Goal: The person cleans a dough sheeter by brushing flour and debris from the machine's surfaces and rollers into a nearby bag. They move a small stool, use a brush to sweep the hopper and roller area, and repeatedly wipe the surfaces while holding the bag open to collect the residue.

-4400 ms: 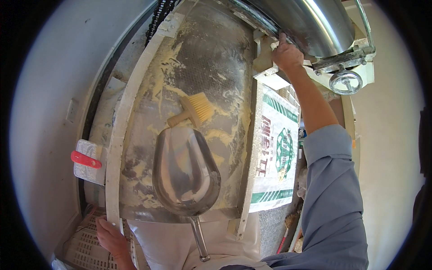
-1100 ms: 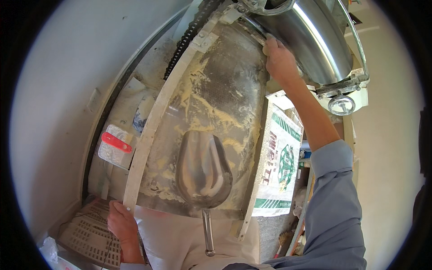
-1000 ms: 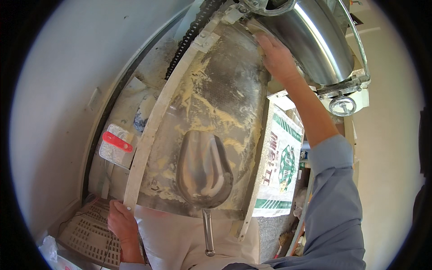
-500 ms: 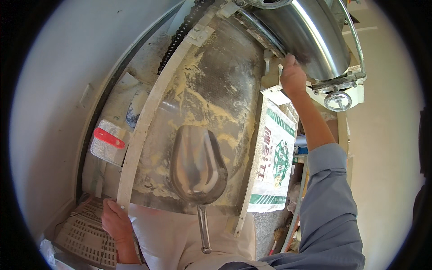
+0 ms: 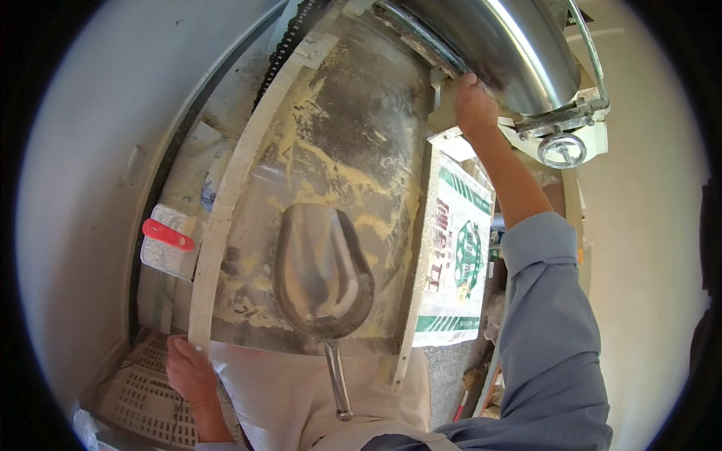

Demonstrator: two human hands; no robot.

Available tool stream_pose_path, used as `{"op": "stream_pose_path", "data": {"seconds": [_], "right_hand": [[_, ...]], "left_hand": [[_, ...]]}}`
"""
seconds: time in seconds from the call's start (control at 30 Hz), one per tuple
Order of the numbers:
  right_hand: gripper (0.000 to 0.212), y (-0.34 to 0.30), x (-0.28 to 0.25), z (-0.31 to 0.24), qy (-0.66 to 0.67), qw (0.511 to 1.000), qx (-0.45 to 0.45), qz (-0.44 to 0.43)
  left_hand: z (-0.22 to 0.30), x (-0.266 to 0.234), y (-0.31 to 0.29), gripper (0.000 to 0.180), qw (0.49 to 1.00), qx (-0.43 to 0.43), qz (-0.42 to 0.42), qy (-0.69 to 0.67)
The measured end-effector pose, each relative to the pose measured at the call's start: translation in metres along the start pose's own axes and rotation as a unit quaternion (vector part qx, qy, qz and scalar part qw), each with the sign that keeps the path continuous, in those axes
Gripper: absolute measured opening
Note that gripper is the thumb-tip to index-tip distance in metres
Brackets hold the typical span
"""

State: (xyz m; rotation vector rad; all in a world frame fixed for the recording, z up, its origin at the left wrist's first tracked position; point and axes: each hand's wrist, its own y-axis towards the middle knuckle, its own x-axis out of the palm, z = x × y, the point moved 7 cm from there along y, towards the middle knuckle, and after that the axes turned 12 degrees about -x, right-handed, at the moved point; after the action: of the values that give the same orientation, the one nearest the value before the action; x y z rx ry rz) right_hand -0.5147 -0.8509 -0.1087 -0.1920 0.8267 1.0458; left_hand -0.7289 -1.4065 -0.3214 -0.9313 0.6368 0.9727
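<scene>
The left rail (image 5: 219,225) is being touched at its near end by the curled left hand (image 5: 192,372); whether it is being clasped cannot be told. The polished roller (image 5: 511,52), at the far right of the yellow-streaked tray (image 5: 361,98), is being met at its lower edge by the bunched right hand (image 5: 478,105); what is being pinched there, if anything, cannot be told. The roller is being judged heavy, stiff and slippery, hold being best taken by that edge; the rail, stiff and sure at its near end. Being counted are two rails, the right rail (image 5: 411,301) included, one roller, one tray, one scoop (image 5: 323,270) in it, one red-handled scraper (image 5: 168,234), one handwheel (image 5: 562,151) and one sack (image 5: 455,255).
</scene>
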Motion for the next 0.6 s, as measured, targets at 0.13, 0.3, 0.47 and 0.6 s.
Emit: {"op": "stream_pose_path", "data": {"seconds": [0.13, 0.3, 0.47, 0.6], "right_hand": [[0.019, -0.002, -0.015, -0.017, 0.018, 0.992, -0.104, 0.069], [0.018, 0.008, -0.008, 0.006, 0.079, 0.996, -0.027, -0.037], [0.018, -0.024, -0.028, -0.012, 0.126, 0.989, -0.031, -0.065], [0.023, -0.045, -0.056, -0.043, 0.153, 0.966, -0.204, 0.040]], "left_hand": [[0.003, -0.002, -0.002, 0.035, 0.999, 0.020, 0.030, -0.005], [0.002, -0.001, 0.001, 0.035, 1.000, 0.023, 0.001, -0.015], [0.000, 0.000, 0.000, 0.034, 1.000, 0.007, -0.002, -0.003], [0.000, 0.001, -0.001, 0.035, 1.000, 0.010, 0.001, -0.007]]}}
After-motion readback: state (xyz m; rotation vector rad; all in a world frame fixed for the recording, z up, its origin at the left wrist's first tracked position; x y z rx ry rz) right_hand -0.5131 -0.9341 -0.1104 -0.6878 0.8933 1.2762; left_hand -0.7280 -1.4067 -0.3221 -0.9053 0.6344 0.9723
